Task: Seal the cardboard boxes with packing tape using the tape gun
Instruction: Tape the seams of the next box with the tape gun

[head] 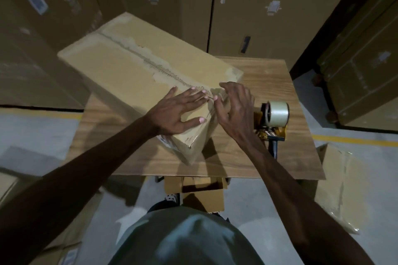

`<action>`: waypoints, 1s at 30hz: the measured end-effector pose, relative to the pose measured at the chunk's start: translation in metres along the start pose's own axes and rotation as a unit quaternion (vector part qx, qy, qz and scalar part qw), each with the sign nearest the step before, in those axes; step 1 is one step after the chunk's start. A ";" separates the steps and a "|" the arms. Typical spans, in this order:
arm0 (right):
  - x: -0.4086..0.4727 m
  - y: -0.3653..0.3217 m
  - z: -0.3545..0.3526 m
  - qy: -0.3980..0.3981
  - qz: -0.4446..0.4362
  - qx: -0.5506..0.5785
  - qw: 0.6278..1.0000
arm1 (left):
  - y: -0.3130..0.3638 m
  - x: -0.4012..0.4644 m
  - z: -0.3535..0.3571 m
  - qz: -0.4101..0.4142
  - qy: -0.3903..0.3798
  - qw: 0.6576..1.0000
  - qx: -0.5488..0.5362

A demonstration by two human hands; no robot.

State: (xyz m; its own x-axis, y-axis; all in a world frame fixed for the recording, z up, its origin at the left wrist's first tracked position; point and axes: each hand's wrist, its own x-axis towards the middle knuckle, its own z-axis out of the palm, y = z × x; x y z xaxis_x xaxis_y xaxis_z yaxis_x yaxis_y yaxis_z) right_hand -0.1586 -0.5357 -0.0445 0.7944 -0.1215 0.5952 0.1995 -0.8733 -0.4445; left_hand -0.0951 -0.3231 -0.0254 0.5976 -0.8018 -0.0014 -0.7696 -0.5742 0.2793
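Observation:
A long cardboard box [120, 64] lies diagonally on a wooden table [269, 84], its top seam ragged with torn old tape. My left hand [181, 112] presses flat on the near end of the box top, fingers straight. My right hand [234, 105] rests at the near right corner of the box with its fingers bent over the seam end; whether it pinches tape is unclear. The tape gun [272, 120], yellow with a clear tape roll, lies on the table just right of my right hand, untouched.
Tall stacked cardboard boxes [269, 6] wall in the back and both sides. A smaller open box [200, 191] sits on the floor under the table's near edge. Another box [344, 183] stands at the right on the grey floor with yellow lines.

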 end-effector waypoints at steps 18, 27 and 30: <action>-0.007 -0.030 0.046 -0.152 -0.208 0.114 0.959 | -0.030 -0.079 0.035 -0.035 0.283 0.958 -0.035; -0.010 -0.027 0.052 -0.157 -0.255 0.040 0.953 | -0.050 -0.081 0.034 -0.012 0.203 0.978 -0.038; -0.006 -0.024 0.048 -0.167 -0.271 0.039 0.947 | -0.048 -0.081 0.032 -0.015 0.201 0.978 -0.050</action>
State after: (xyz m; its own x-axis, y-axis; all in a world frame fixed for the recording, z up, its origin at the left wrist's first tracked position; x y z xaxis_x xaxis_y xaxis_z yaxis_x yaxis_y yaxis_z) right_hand -0.1404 -0.4913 -0.0697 0.6984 0.5018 0.5102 0.6606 -0.7263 -0.1900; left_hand -0.1137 -0.2361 -0.0699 0.6750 -0.6433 0.3613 -0.7367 -0.5608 0.3778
